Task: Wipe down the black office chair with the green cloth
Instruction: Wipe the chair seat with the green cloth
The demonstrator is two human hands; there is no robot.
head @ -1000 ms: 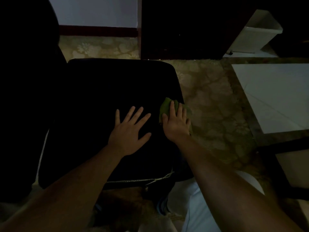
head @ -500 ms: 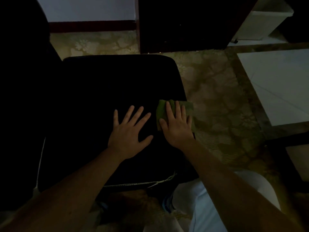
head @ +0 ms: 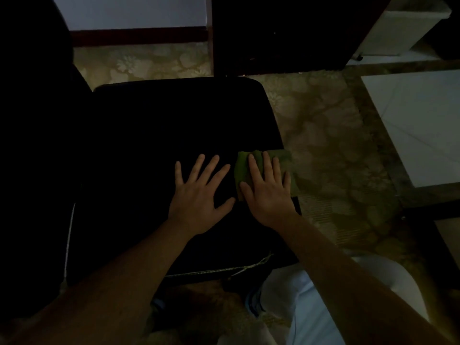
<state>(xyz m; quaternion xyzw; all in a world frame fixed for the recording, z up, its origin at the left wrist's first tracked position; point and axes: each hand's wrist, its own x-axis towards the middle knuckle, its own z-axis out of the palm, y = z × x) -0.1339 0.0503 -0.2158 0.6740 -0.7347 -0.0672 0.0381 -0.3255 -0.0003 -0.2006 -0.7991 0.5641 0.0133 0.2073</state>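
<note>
Pressure should be even: we have the right hand (head: 267, 195) flat, fingers (head: 266, 165) straight, on the cloth (head: 242, 168) at the seat's (head: 174, 115) right edge, left hand (head: 196, 197) splayed beside it, steadying.

On my feed the right hand (head: 267, 192) lies flat over the green cloth (head: 242, 170) and hides its middle and near edge. Only the cloth's left strip and far right corner show. The black office chair (head: 161, 125) is so dark that I cannot tell where the seat ends and the backrest on the left begins, and that side is cut off by the frame's edge. The left hand (head: 199, 195) covers a patch of the seat. Both forearms run out past the bottom edge. The white bin (head: 403, 28) at upper right is cropped by the top edge, and the dark furniture (head: 286, 33) beside it shows no detail.
</note>
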